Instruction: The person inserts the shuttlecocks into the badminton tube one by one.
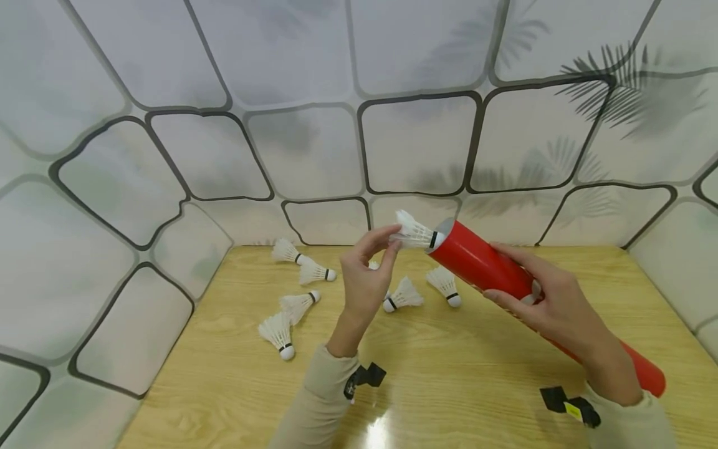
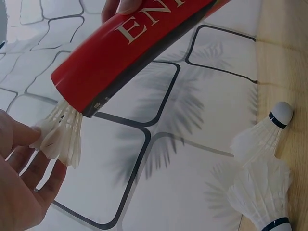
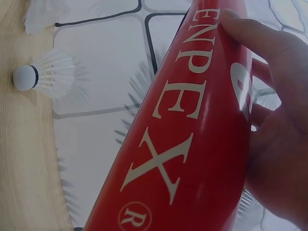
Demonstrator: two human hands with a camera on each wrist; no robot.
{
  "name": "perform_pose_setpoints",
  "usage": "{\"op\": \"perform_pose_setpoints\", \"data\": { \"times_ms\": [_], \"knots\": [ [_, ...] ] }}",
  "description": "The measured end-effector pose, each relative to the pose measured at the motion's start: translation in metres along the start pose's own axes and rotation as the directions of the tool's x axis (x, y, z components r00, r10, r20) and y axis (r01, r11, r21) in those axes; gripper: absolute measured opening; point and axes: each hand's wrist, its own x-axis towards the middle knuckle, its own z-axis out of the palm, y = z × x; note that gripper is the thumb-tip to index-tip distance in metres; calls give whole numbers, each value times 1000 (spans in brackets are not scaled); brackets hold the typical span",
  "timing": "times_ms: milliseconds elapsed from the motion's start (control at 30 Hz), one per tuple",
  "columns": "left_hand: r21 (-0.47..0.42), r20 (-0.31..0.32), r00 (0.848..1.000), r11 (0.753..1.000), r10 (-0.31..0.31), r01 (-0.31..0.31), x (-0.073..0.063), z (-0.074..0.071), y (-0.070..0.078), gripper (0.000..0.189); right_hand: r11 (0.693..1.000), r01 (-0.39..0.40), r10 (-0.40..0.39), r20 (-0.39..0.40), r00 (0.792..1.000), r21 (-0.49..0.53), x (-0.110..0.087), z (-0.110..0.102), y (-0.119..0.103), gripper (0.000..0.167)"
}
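Over a wood-grain table (image 1: 449,386), a person's right hand (image 1: 561,305) grips a red tube (image 1: 493,268), its long axis slanting from near right up to its far-left mouth, where the left hand (image 1: 364,274) pinches a shuttlecock (image 1: 416,234) by the feathers, cork pointing rightward into the opening. Loose shuttlecocks (image 1: 277,332) dot the tabletop before a patterned wall (image 1: 314,149).
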Motion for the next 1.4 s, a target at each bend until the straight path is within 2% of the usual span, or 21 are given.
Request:
{"op": "perform_pose_setpoints", "data": {
  "times_ms": [367,700,1067,1400],
  "knots": [
    [13,37,999,1000,26,-27,-2,4,0,20,1000,-12,12,11,1000,-7,0,4,-2,82],
    [29,126,991,999,36,-40,-5,4,-3,22,1000,-9,8,44,999,18,3,9,-5,82],
    [-6,226,974,1000,28,-27,-6,4,-2,21,999,-15,12,68,998,48,2,13,-6,81],
    [-30,274,961,999,46,-40,-6,7,0,21,999,-10,8,66,998,33,2,10,-7,79]
  ]
}}
